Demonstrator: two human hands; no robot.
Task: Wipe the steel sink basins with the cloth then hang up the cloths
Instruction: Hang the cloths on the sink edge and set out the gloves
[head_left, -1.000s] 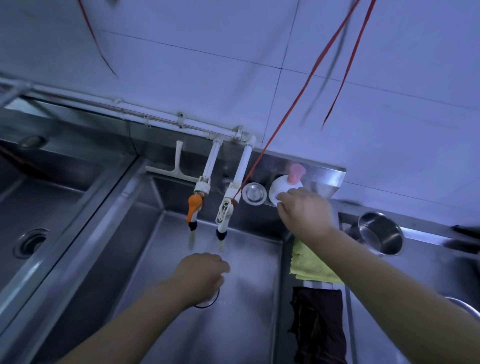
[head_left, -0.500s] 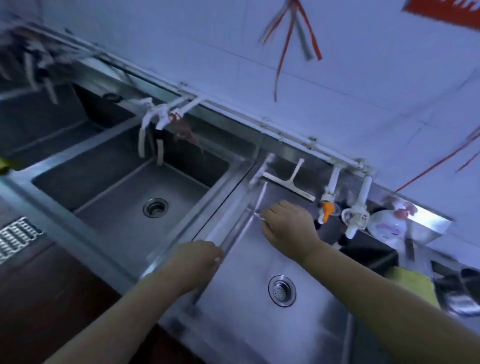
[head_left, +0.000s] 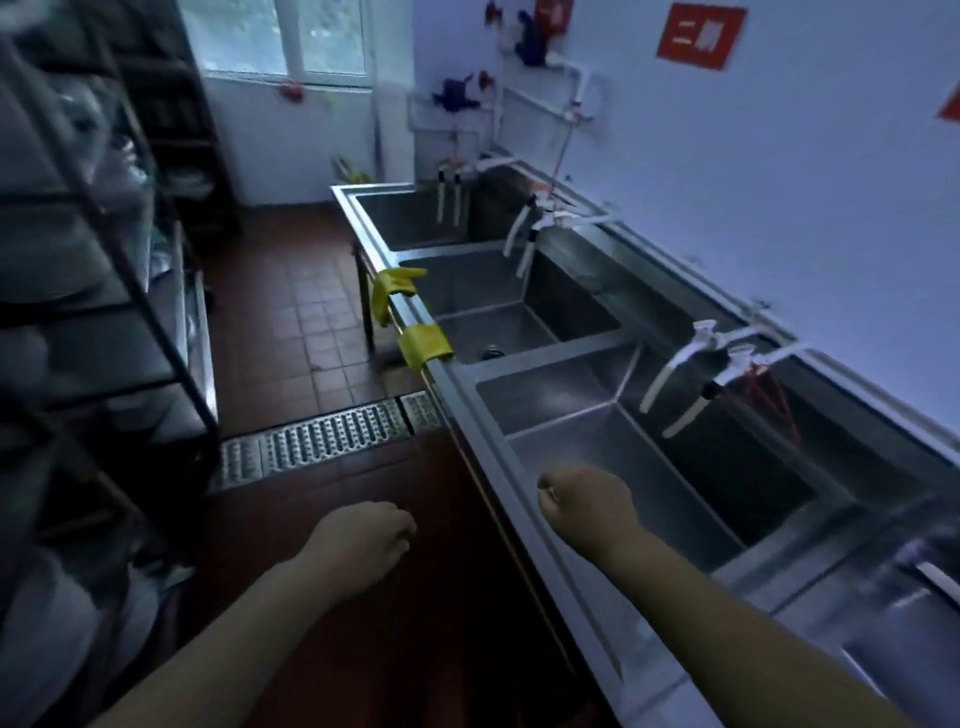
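Observation:
A row of steel sink basins runs along the right wall; the nearest basin (head_left: 618, 457) lies just under my right hand (head_left: 587, 506). That hand hovers over the basin's front rim with its fingers curled and nothing in them. My left hand (head_left: 358, 545) hangs over the dark floor left of the sinks, fingers loosely curled, holding nothing. Two yellow cloths are draped over the front rim further along: one (head_left: 423, 345) by the middle basin (head_left: 519, 327), the other (head_left: 392, 293) just beyond it.
White taps (head_left: 675, 379) stick out over the basins from a pipe along the wall. A metal floor drain grate (head_left: 322, 441) crosses the red tiled floor. A dark shelving rack (head_left: 104, 312) stands on the left. A window (head_left: 291, 36) is at the far end.
The view has swung left from the right-hand basin and soap bottle to look down the whole sink row. Both hands have left the basin rim and now hang free.

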